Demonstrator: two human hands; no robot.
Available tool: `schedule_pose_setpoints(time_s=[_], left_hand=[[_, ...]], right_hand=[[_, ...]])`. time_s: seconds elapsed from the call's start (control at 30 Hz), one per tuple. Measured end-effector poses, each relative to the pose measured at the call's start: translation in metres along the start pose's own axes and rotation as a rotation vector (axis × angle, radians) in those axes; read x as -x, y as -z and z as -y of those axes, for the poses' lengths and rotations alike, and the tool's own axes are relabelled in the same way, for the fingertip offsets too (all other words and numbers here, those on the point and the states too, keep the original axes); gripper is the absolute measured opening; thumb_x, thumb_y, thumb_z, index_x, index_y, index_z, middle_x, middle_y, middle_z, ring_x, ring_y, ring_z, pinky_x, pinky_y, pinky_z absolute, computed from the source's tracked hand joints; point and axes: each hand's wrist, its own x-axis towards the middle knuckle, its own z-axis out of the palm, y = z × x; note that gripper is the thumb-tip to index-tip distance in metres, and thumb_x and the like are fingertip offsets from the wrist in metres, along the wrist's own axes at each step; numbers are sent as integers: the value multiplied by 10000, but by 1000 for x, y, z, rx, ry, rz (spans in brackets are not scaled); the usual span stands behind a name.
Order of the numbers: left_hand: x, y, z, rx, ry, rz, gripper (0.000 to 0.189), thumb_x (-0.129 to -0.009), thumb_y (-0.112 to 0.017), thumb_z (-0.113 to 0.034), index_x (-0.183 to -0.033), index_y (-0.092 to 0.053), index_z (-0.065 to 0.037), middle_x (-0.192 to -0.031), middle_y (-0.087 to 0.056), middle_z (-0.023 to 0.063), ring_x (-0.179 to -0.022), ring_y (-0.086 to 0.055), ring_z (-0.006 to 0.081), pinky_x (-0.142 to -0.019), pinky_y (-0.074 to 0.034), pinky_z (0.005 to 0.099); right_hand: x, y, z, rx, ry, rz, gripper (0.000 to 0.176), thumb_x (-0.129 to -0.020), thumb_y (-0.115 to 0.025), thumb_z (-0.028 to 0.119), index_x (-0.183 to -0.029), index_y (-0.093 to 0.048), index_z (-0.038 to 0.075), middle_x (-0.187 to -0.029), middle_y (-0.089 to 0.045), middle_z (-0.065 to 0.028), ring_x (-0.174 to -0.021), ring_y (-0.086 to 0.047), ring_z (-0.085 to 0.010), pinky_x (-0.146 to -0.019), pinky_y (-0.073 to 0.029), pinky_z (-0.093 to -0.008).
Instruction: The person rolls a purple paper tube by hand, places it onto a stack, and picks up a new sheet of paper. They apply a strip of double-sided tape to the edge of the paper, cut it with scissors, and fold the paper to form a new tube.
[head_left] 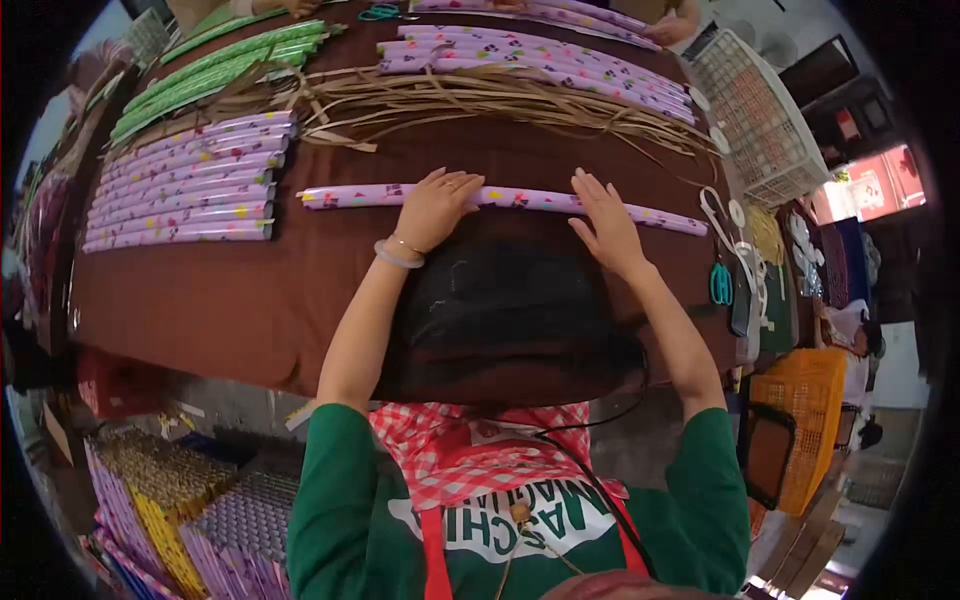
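Note:
A long, thin roll of lilac patterned wrapping paper [530, 198] lies across the brown-covered table in front of me. My left hand [437, 208] rests flat on it left of the middle, fingers stretched out and close together. Further right, my right hand [608, 222] also lies on the roll, its fingers straight and the thumb apart. Neither hand wraps round the roll. Its two ends stick out beyond my hands.
Similar lilac rolls [185, 185] lie stacked at the left. Brown strips [440, 95] stretch behind, near green rolls [215, 80] and more lilac rolls [530, 55]. Teal scissors [720, 283] and a white basket [755, 110] are at the right. Other people's hands show at the far edge.

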Motion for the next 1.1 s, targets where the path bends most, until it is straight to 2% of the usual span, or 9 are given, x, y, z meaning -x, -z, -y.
schedule_pose_setpoints(time_s=[0.13,0.43,0.73,0.83,0.93,0.97,1.03,1.07,1.1], left_hand=[[0,-2,0,17,1,-16,409,-763,-630,-241,-1129,-550,-78,-1086,-602,70,-1034,-555,214,-947,-388,385],[9,-3,0,-131,10,60,471,-835,-553,-277,-1236,-464,-48,-1237,-513,112,-1185,-443,258,-1013,-315,391],[77,61,53,-406,346,27,774,-860,-403,-543,-1403,-191,-35,-1462,-209,106,-1357,-168,240,-1089,-163,377],[105,88,74,-650,695,-49,790,-855,-381,-564,-1386,-226,0,-1449,-225,144,-1360,-154,262,-1090,-159,386],[120,106,74,-696,824,-328,609,-858,-555,-302,-1286,-346,77,-1311,-405,205,-1237,-351,336,-1026,-284,391],[118,105,70,-629,886,-529,401,-834,-590,-163,-1155,-480,51,-1116,-541,199,-1044,-502,338,-900,-395,391],[112,120,61,-253,1015,-623,245,-845,-565,-150,-1024,-566,18,-934,-599,193,-909,-555,331,-776,-445,393],[118,106,73,-324,874,-741,195,-858,-552,-159,-941,-591,13,-747,-607,152,-670,-604,268,-590,-474,351],[120,100,73,88,1059,-738,210,-865,-548,-174,-937,-586,19,-669,-581,118,-547,-569,224,-503,-449,332]], right_hand=[[-45,-25,33,-143,194,118,526,-867,-541,205,-1348,-349,114,-1390,-358,-82,-1248,-380,-245,-1026,-302,-416],[-61,-40,40,-184,217,88,466,-818,-568,139,-1273,-466,140,-1304,-466,-60,-1109,-508,-248,-910,-407,-381],[-59,-41,39,-140,195,73,447,-833,-562,168,-1270,-468,157,-1320,-456,-21,-1121,-502,-225,-928,-406,-399],[-60,-39,41,-142,201,77,456,-833,-563,168,-1277,-461,159,-1326,-450,-18,-1126,-500,-223,-934,-400,-400],[-58,-40,41,-131,210,62,462,-833,-563,160,-1282,-456,160,-1336,-439,-22,-1141,-489,-227,-947,-384,-402],[-58,-39,42,-112,210,65,463,-833,-561,156,-1284,-455,161,-1339,-436,-24,-1146,-485,-228,-952,-378,-403],[-58,-39,43,-119,216,74,463,-836,-554,145,-1288,-450,160,-1343,-431,-28,-1158,-475,-227,-954,-374,-405],[-57,-39,43,-113,210,81,466,-838,-551,144,-1291,-445,162,-1343,-430,-27,-1163,-470,-225,-956,-371,-407],[-58,-38,42,-105,206,85,468,-840,-549,142,-1295,-440,164,-1344,-429,-26,-1169,-466,-223,-958,-369,-409]])
